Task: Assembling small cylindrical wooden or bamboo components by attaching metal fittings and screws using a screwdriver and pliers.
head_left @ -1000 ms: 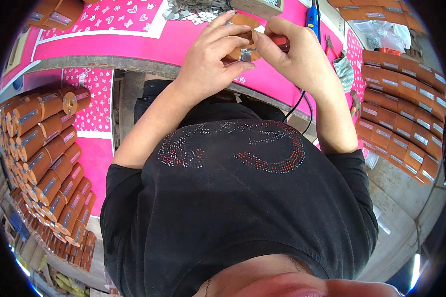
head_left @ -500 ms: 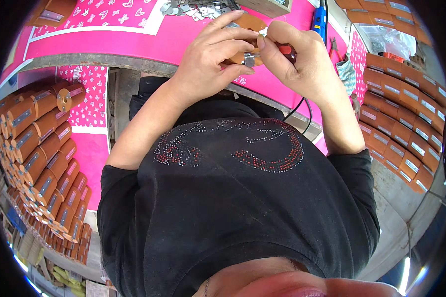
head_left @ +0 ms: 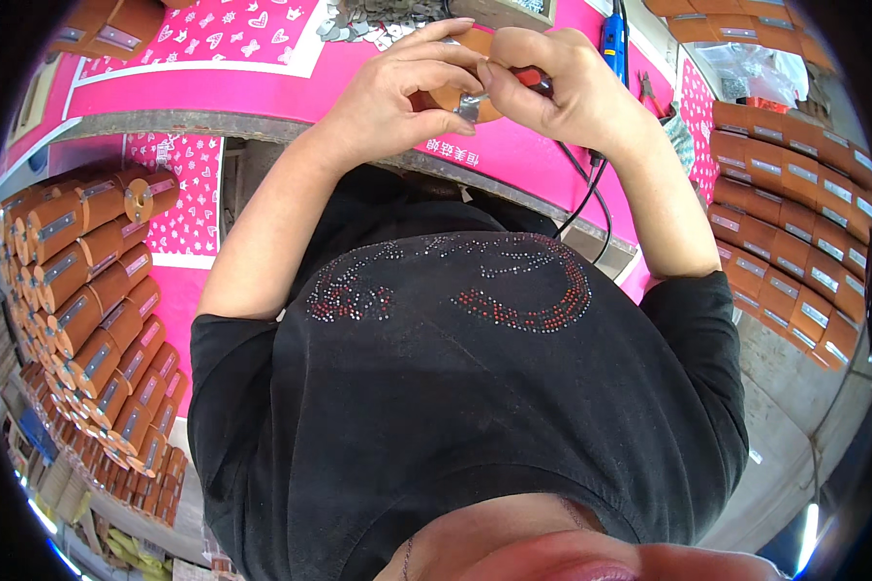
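Note:
My left hand (head_left: 383, 102) wraps its fingers round an orange-brown rounded piece (head_left: 445, 98) over the near edge of the pink table. A small shiny metal plate (head_left: 468, 107) shows on the piece's near side, beside the thumb. Closed against the piece from the right, my right hand (head_left: 562, 92) grips a hand tool with a red-and-black handle (head_left: 533, 80). That tool's working end is hidden by the fingers. Both hands nearly meet at the piece, and much of it is covered.
Orange-brown cylinders with metal plates are stacked at left (head_left: 87, 300) and right (head_left: 794, 223). Loose grey metal plates (head_left: 373, 19) lie beyond my hands, by a wooden box (head_left: 504, 12). A corded blue tool (head_left: 613, 44) and red-handled pliers (head_left: 647, 95) are at the right.
Both hands have shifted slightly left with the piece. My right fingers have moved from a raised pinch on something small to close beside the metal plate; the red-and-black handle now angles differently.

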{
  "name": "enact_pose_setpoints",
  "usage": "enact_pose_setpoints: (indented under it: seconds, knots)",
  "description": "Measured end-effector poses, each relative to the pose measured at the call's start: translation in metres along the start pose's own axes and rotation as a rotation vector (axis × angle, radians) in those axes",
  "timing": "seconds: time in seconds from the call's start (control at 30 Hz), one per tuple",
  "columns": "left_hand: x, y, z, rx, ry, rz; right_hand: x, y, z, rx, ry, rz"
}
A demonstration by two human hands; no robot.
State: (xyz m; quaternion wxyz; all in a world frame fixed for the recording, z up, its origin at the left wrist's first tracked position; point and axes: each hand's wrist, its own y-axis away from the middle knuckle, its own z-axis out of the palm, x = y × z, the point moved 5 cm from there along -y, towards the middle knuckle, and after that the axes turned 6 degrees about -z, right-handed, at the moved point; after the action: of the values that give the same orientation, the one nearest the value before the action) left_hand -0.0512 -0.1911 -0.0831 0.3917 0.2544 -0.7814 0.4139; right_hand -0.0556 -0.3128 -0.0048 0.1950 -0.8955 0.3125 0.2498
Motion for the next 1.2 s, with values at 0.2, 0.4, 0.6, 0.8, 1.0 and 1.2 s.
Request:
enact_pose_setpoints:
  seconds: [0.2, 0.4, 0.6, 0.8, 1.0, 1.2]
  knots:
    - [0.005, 0.0, 0.001, -0.031, -0.064, -0.017, -0.008, 0.004, 0.003, 0.115, 0.069, -0.032]
    - [0.023, -0.001, 0.008, 0.141, -0.323, 0.027, -0.015, 0.015, 0.005, 0.185, 0.203, 0.105]
    - [0.024, 0.001, -0.005, 0.035, -0.355, 0.028, -0.013, 0.046, -0.02, 0.568, -0.016, 0.261]
    - [0.023, -0.001, -0.019, -0.176, -0.362, -0.108, 0.007, 0.073, -0.025, 0.703, -0.16, 0.447]
    - [0.026, 0.008, 0.012, 0.301, -0.383, -0.13, 0.009, 0.052, -0.003, 0.709, -0.21, 0.39]
    - [0.026, 0.005, 0.003, 0.264, -0.322, -0.068, 0.01, 0.037, 0.003, 0.601, 0.031, 0.446]
